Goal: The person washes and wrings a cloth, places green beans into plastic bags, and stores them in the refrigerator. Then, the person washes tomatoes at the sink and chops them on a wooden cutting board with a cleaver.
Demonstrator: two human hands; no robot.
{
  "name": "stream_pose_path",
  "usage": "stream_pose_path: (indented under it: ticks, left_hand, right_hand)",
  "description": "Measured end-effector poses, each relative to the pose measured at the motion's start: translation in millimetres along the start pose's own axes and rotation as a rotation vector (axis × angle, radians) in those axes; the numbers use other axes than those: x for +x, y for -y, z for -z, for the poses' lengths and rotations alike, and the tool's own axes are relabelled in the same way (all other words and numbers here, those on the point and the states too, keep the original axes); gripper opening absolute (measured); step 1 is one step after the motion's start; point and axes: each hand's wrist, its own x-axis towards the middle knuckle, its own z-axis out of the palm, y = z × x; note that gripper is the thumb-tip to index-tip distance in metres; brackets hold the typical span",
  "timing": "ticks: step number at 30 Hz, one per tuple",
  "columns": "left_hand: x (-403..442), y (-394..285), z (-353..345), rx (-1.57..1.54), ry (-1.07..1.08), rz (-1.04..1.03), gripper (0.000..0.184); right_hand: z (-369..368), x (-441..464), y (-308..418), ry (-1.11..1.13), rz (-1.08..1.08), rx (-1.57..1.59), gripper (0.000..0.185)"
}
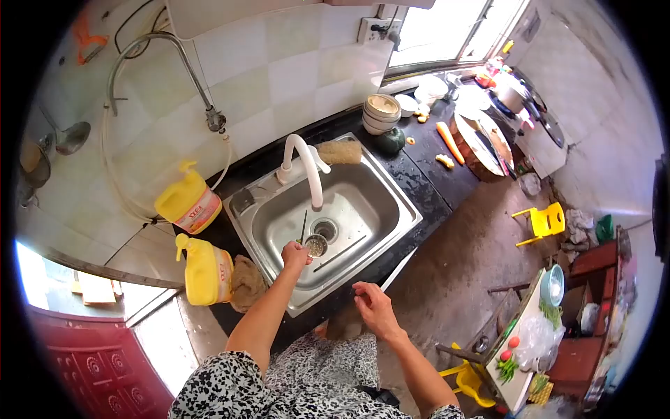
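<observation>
A long black stone tabletop point(419, 170) runs from the lower left of the frame towards the upper right. Set into it at the centre is a rectangular stainless-steel sink point(410, 214) with a rounded basin. At the upper right, a thick round wooden chopping board point(468, 133) sits on the tabletop. Left of the sink stand two yellow plastic pump jugs point(187, 205), one above the other in the frame; a crumpled brown cloth point(247, 285) lies beside the lower one. A curved white faucet point(314, 176) arches over the basin from its upper edge. A stack of pale bowls point(380, 115) stands right of the faucet, above the centre of the frame.

The left hand point(296, 257) reaches over the basin, its fingers pinching the rim of a container. The right hand point(377, 307) hangs apart from it, below and right of the sink, near the tabletop's front edge, fingers loosely parted and bent. Near the chopping board lies a long orange carrot point(450, 144). The small round container point(316, 246), with pale contents too small to identify, is just below the round metal drain point(325, 229). One thin dark stick point(340, 253) lies in the basin, right of the container.
</observation>
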Motion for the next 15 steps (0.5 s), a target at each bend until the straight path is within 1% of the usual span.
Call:
stream_pose_path:
  ticks: [2, 3, 5, 9, 10, 12, 14, 15]
  left_hand:
    - [-11, 5, 9, -0.033, -0.048, 0.064, 0.016]
    - [34, -12, -50, -0.064, -0.025, 0.056, 0.017]
    - [50, -10, -54, -0.034, -0.035, 0.056, 0.018]
    - [51, 3, -56, 0.034, -0.253, 0.088, 0.021]
    - [44, 4, -54, 0.076, -0.25, 0.118, 0.021]
    - [31, 5, -49, 0.028, -0.283, 0.155, 0.022]
    - [10, -18, -44, 0.037, -0.322, 0.204, 0.024]
    - [11, -14, -39, -0.046, -0.277, 0.181, 0.024]
  right_hand:
    - [-5, -10, 0, 0.012, 0.02, 0.029, 0.026]
    - [26, 42, -34, 0.009, 0.06, -0.013, 0.025]
    - [22, 55, -52, 0.013, 0.108, 0.009, 0.025]
    - [37, 80, -70, 0.14, 0.002, 0.056, 0.024]
    - [47, 88, -64, 0.153, 0.031, 0.031, 0.022]
    - [55, 105, -83, 0.241, -0.055, 0.079, 0.022]
    - [61, 124, -92, 0.324, -0.177, 0.141, 0.022]
    - [60, 136, -98, 0.321, -0.15, 0.12, 0.02]
